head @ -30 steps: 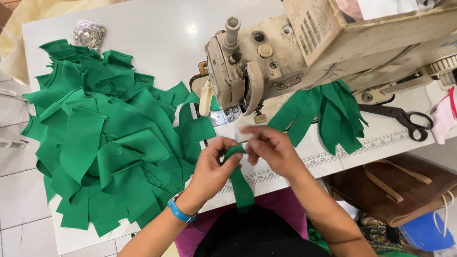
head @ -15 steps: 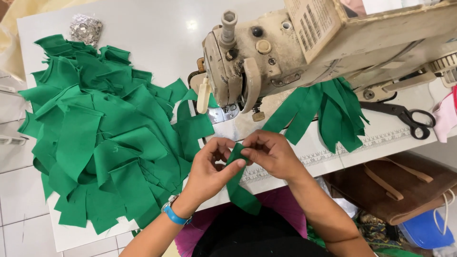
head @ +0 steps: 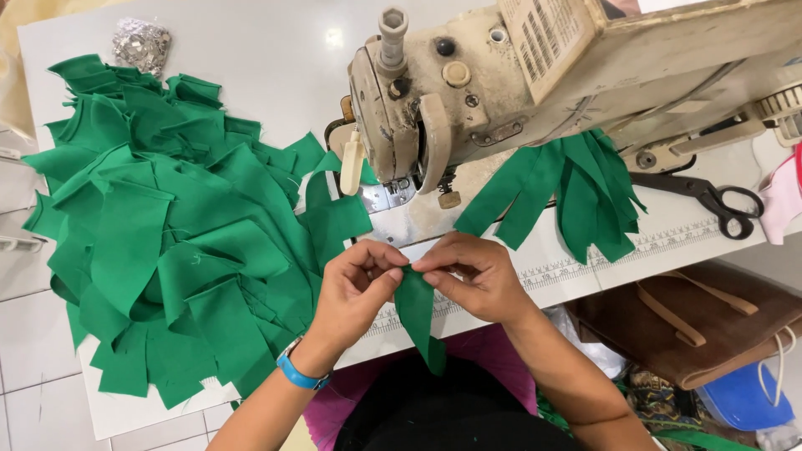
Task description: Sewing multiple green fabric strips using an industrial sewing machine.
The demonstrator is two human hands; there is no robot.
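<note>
Pinching a green strip (head: 415, 309) at its top between both sets of fingertips, the left hand (head: 355, 288) and right hand (head: 472, 276) hold it just in front of the sewing machine (head: 501, 92), its tail hanging over the table edge (head: 585, 271); neither hand is open. A small fan of strips (head: 568, 188) lies behind the machine, seemingly done; the big heap (head: 167, 225) at the left looks untouched, so I'd judge most work remains; scissors (head: 710, 196) lie at the right.

Between the fingertips (head: 399, 271) hangs a matt green woven cloth strip (head: 416, 313); just beyond them stands a worn, scuffed cream-painted metal sewing machine (head: 468, 100) on a glossy white table (head: 251, 42).
</note>
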